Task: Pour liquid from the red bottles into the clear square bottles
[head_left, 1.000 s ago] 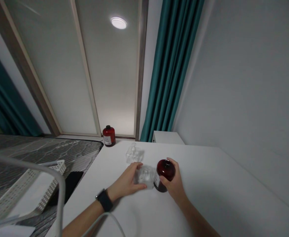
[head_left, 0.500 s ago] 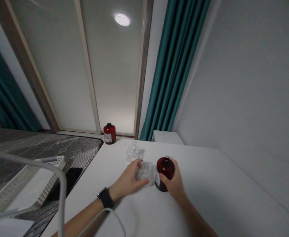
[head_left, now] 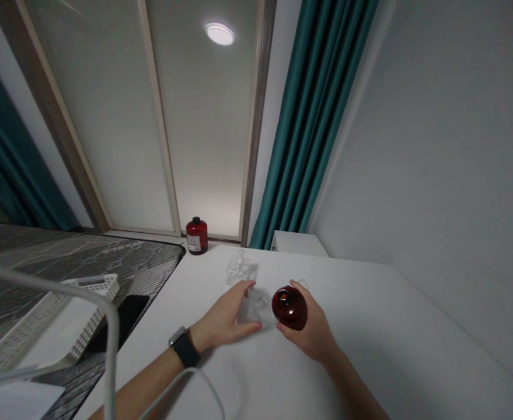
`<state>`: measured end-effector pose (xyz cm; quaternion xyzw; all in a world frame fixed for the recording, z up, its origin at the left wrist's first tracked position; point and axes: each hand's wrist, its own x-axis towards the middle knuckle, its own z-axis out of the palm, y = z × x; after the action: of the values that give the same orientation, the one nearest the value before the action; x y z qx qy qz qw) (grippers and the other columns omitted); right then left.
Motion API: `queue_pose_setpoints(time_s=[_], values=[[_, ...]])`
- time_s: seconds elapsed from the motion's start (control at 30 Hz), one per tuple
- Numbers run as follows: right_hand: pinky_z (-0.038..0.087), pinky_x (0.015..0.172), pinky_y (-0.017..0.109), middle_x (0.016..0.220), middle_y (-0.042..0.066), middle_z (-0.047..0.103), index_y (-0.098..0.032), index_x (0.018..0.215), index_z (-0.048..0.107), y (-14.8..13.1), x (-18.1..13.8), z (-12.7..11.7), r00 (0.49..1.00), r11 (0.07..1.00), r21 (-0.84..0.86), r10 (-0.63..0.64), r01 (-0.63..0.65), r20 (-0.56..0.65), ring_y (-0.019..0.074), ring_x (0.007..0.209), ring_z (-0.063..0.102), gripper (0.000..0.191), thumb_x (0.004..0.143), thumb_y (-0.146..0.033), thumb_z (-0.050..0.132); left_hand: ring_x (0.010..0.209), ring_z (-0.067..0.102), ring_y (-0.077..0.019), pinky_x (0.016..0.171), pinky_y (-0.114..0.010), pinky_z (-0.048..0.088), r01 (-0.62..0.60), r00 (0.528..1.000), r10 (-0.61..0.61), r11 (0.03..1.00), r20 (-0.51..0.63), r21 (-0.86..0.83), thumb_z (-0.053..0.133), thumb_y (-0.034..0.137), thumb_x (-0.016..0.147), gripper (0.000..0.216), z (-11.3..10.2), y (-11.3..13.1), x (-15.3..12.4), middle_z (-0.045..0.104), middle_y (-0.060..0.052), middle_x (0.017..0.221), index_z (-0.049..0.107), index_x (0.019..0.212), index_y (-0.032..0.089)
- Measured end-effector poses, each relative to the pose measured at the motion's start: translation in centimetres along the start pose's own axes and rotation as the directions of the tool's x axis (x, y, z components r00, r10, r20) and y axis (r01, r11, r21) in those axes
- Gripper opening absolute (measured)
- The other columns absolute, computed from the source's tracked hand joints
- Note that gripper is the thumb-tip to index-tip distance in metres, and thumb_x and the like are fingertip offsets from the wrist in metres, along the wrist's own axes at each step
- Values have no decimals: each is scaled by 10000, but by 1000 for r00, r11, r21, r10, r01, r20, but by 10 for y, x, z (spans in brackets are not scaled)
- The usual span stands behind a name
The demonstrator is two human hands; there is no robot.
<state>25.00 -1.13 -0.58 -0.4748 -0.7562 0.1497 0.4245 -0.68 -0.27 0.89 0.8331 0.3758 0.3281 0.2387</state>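
Observation:
My right hand (head_left: 311, 326) is closed around a dark red, uncapped bottle (head_left: 292, 312). The bottle tips to the left, its open mouth turned up and toward a clear square bottle (head_left: 256, 306). My left hand (head_left: 230, 315), a dark watch on its wrist, grips that clear bottle on the white table (head_left: 265, 373), thumb in front and fingers behind. A small gap shows between the two bottles. I cannot make out any liquid pouring. Just behind stands another clear square bottle (head_left: 240, 269), which nothing touches.
At the table's far left corner stands a second red bottle (head_left: 197, 238) with a black cap. A white perforated basket (head_left: 94, 312) lies to the left. A pale cable (head_left: 111, 350) crosses the foreground. Beyond the table are a white cabinet (head_left: 300, 244) and a green curtain (head_left: 313, 116).
My right hand has tilted the red bottle to the left, so its mouth now points toward the clear bottle. My left hand stays around the clear bottle.

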Motion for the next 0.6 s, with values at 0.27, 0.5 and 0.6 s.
queue_pose_setpoints(time_s=[0.27,0.5,0.6], values=[[486,1056,500,1376,126,602,-233,1404,434,-9,9,-16,995,996,-20,84,-83,62,324,1248,600,804,667,-269,753,1132,577,-333,1017,-517,445,-15,1000,15,999,2,41,719,475,798,791,0,-5,0,573,-173,1283,363,1429,158],[476,1068,491,1395,112,601,-258,1427,449,-14,11,-37,974,994,-100,-16,39,226,313,1285,575,818,676,-270,771,1095,586,-331,983,-502,461,-30,999,28,997,33,65,728,477,789,766,5,-4,1,585,-173,1250,391,1395,153],[513,1017,480,1344,96,637,-281,1412,481,-24,13,-45,958,989,-123,-48,86,282,315,1221,621,834,641,-269,798,1092,587,-328,983,-501,462,-41,999,39,997,36,65,728,479,790,767,6,-3,1,586,-160,1239,383,1401,169]])
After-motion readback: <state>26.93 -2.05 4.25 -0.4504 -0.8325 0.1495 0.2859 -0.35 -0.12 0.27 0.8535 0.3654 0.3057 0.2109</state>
